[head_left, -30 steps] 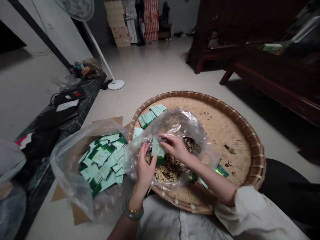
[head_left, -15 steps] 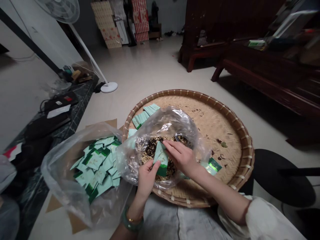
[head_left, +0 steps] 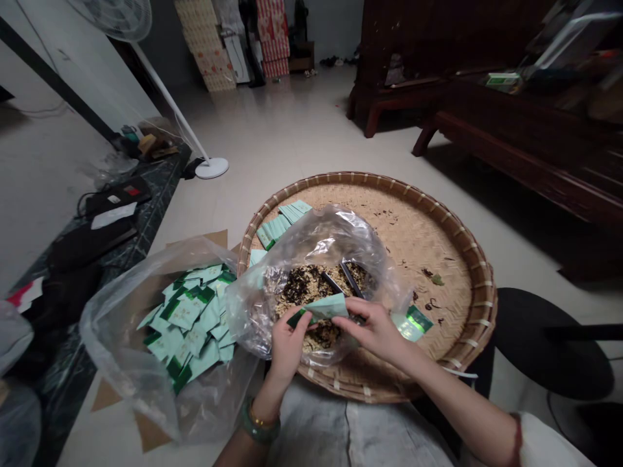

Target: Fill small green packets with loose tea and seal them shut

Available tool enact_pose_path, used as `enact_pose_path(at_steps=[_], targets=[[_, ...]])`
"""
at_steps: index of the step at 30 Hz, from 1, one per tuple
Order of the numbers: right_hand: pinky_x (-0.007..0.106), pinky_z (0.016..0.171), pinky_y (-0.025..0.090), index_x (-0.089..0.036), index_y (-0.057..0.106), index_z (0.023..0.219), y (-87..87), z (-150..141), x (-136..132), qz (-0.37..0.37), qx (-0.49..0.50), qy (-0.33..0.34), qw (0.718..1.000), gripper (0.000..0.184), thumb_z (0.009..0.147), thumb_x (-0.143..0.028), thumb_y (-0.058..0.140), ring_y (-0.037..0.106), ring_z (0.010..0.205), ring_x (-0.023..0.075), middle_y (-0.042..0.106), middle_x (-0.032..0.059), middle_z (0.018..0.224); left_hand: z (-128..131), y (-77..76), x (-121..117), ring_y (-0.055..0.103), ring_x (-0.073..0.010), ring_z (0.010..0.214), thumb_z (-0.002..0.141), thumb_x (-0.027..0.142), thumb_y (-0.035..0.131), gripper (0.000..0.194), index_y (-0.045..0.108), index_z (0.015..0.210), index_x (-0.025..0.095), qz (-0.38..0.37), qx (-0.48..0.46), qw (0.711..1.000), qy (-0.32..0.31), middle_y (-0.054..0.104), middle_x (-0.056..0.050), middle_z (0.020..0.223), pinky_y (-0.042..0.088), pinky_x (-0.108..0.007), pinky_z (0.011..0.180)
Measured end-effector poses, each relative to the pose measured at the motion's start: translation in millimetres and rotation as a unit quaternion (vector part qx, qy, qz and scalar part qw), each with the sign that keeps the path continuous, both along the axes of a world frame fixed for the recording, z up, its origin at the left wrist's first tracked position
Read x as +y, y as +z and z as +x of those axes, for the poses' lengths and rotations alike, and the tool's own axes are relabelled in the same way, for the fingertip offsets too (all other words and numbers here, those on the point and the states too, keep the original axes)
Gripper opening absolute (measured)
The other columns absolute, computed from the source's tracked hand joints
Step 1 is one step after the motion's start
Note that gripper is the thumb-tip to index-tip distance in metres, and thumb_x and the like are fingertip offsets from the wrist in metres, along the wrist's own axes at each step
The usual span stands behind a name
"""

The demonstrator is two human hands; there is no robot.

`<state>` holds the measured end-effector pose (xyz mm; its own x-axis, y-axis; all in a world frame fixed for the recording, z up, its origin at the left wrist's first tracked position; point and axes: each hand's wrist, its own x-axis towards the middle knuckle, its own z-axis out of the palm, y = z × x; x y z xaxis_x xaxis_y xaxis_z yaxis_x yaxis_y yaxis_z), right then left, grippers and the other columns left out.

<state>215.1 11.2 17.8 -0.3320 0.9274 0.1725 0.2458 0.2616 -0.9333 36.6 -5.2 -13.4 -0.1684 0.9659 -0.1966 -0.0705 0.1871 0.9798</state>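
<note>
Both hands grip one small green sachet [head_left: 321, 308], held flat over a clear plastic bag [head_left: 311, 246] of dried loose tea [head_left: 304, 292]. My left hand [head_left: 287, 340] pinches its left end and my right hand [head_left: 372, 327] pinches its right end. The bag rests in a round woven bamboo tray [head_left: 438, 233]. Two dark sticks [head_left: 343, 280] lie in the tea. A row of green sachets [head_left: 282, 224] stands at the tray's far left.
A second clear bag [head_left: 141, 324] full of green sachets [head_left: 189, 318] lies to the left on cardboard. A loose sachet [head_left: 413, 322] sits in the tray by my right wrist. A white standing fan [head_left: 204, 165], dark wooden furniture [head_left: 511, 123] and a black stool [head_left: 549, 344] surround the tray.
The sachet has gone from upright to lying flat between both hands. My right hand has shifted down and right to its end, uncovering the dark sticks in the tea.
</note>
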Motion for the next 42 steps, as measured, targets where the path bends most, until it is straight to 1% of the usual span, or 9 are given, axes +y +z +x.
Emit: enact_pose_path(at_steps=[4,8,12,14,16,19,32,36,42], targets=[[0.034,0.075,0.052,-0.017,0.071,0.094,-7.7,-7,0,-0.200,0.085,0.036,0.975,0.035,0.080,-0.047,0.061,0.063,0.077,0.0188,0.071,0.0049,0.082,3,-2.5,-3,0.068,-0.0198,0.076,0.070,0.050,0.069,0.046,0.070,0.097,0.013,-0.040,-0.076,0.995,-0.058,0.069,-0.011,0.104,0.060,-0.032,0.064],[0.031,0.071,0.050,-0.015,0.070,0.093,-15.3,-3,6,-0.272,0.099,0.081,0.954,0.049,0.081,-0.059,0.054,0.059,0.070,0.0158,0.068,0.0040,0.078,-3,-5.6,0,0.068,-0.0238,0.088,0.081,0.058,0.053,0.055,0.067,0.110,0.014,-0.056,-0.112,0.987,-0.097,0.068,-0.014,0.111,0.060,-0.036,0.070],[0.034,0.076,0.048,-0.015,0.069,0.092,-21.4,2,13,-0.297,0.066,0.081,0.949,0.053,0.082,-0.063,0.050,0.058,0.074,0.0175,0.067,0.0044,0.081,-11,-3.9,5,0.062,-0.0256,0.105,0.090,0.049,0.044,0.047,0.061,0.121,0.016,0.051,0.092,0.994,-0.034,0.067,-0.014,0.115,0.052,-0.043,0.089],[0.037,0.082,0.046,-0.015,0.068,0.089,-24.6,0,17,-0.292,0.050,0.072,0.953,0.053,0.084,-0.063,0.047,0.058,0.080,0.0197,0.067,0.0053,0.083,-13,-1.3,6,0.054,-0.0279,0.115,0.085,0.044,0.056,0.048,0.057,0.125,0.017,0.177,0.277,0.944,-0.008,0.063,-0.014,0.123,0.044,-0.048,0.098],[0.039,0.086,0.044,-0.014,0.068,0.089,-26.6,-4,21,-0.278,0.040,0.067,0.957,0.054,0.084,-0.063,0.045,0.058,0.085,0.0215,0.067,0.0065,0.087,-13,0.8,5,0.048,-0.0307,0.117,0.078,0.036,0.067,0.057,0.052,0.130,0.017,0.268,0.422,0.864,-0.063,0.057,-0.015,0.130,0.040,-0.051,0.100],[0.039,0.090,0.042,-0.013,0.067,0.088,-24.3,-12,24,-0.259,0.026,0.078,0.962,0.053,0.085,-0.061,0.045,0.058,0.088,0.0220,0.067,0.0070,0.089,-12,1.1,4,0.049,-0.0283,0.109,0.080,0.017,0.062,0.060,0.043,0.137,0.017,0.300,0.499,0.797,-0.159,0.059,-0.012,0.129,0.044,-0.048,0.095],[0.034,0.083,0.051,-0.017,0.068,0.089,1.5,-19,19,-0.215,0.087,0.078,0.970,0.037,0.085,-0.051,0.053,0.062,0.083,0.0174,0.068,0.0030,0.084,-11,-12.4,8,0.052,-0.0259,0.103,0.075,0.007,0.061,0.058,0.047,0.130,0.019,0.273,0.461,0.835,-0.126,0.063,-0.010,0.118,0.048,-0.044,0.091],[0.033,0.077,0.055,-0.015,0.066,0.092,-0.2,-17,21,-0.197,0.152,-0.023,0.968,0.039,0.090,-0.049,0.046,0.066,0.083,0.0186,0.068,0.0067,0.086,-14,-13.8,11,0.055,-0.0244,0.098,0.076,0.011,0.062,0.046,0.055,0.120,0.019,0.283,0.446,0.845,-0.075,0.067,-0.009,0.108,0.051,-0.041,0.086],[0.035,0.078,0.052,-0.017,0.067,0.098,-31.0,-21,24,-0.069,-0.061,-0.049,0.995,0.023,0.087,-0.022,0.048,0.065,0.084,0.0209,0.071,0.0087,0.092,-17,-14.9,14,0.058,-0.0228,0.093,0.080,0.016,0.059,0.034,0.059,0.113,0.018,0.261,0.439,0.859,-0.037,0.067,-0.009,0.100,0.053,-0.035,0.075]])
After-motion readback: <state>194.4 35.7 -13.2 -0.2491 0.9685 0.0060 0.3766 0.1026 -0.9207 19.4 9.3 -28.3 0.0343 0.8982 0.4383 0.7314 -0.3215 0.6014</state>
